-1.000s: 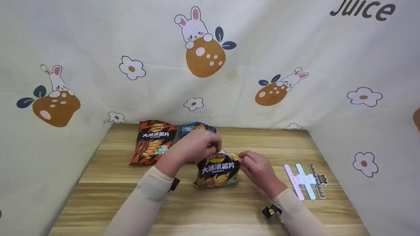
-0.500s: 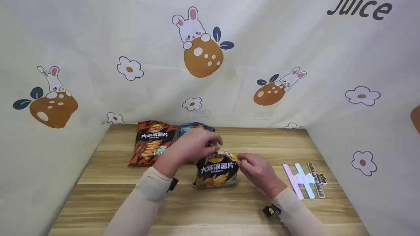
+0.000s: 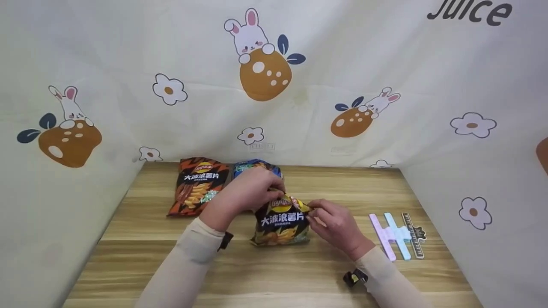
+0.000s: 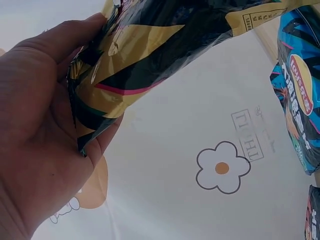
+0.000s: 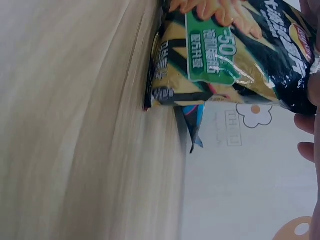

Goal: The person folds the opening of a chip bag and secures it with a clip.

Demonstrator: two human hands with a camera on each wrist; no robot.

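Note:
A black and gold chip bag (image 3: 283,222) stands on its lower edge near the middle of the table. My left hand (image 3: 253,188) pinches its top left corner, and in the left wrist view the thumb and fingers of that hand (image 4: 45,95) lie around the bag's crumpled end (image 4: 125,70). At the top right corner my right hand (image 3: 340,224) pinches the bag between thumb and fingers. The right wrist view shows the bag's printed front (image 5: 235,55), with fingertips at the right edge. Whether the top is torn cannot be told.
Behind, on the left, lies a red and black chip bag (image 3: 199,188). A blue chip bag (image 3: 256,164) sits partly hidden behind my left hand. To the right lie a pink clip (image 3: 383,237), a light blue clip (image 3: 398,236) and a dark ruler-marked clip (image 3: 413,235). Patterned cloth rises behind the table.
My left fingers have come down a little onto the bag's top edge, and more of its yellow logo shows. My right fingers have shifted slightly at the corner.

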